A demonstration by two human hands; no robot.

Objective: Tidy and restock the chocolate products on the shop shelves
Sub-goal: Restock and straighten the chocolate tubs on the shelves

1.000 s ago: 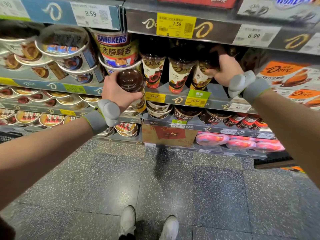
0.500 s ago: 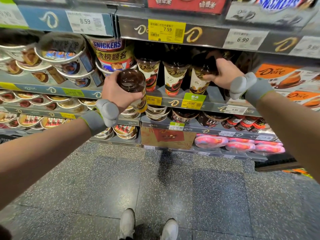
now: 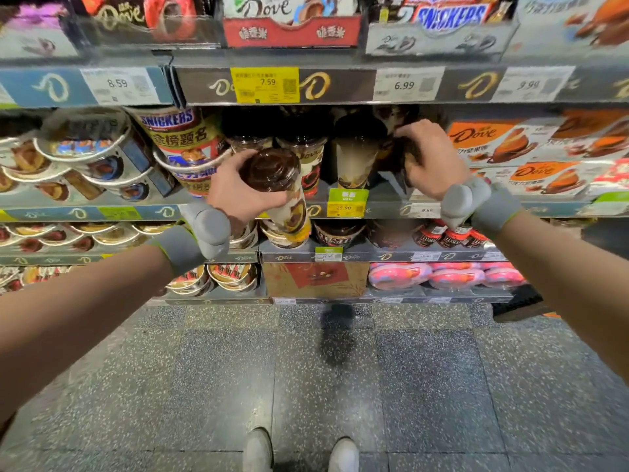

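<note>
- Setting was a shop aisle.
- Tiered grey metal shelves (image 3: 391, 206) carried packaged chocolate.
- Yellow paper price label (image 3: 264, 85) read 7.59.
- Grey speckled tile floor (image 3: 306, 386) lay below.

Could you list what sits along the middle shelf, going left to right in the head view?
Round tubs → Snickers tub → Dove cup held by the left hand → Dove cup on the shelf → right hand → orange Dove boxes.

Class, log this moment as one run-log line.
left hand: holds Dove cup | right hand: reaches among shelf cups | stage: restocking
</note>
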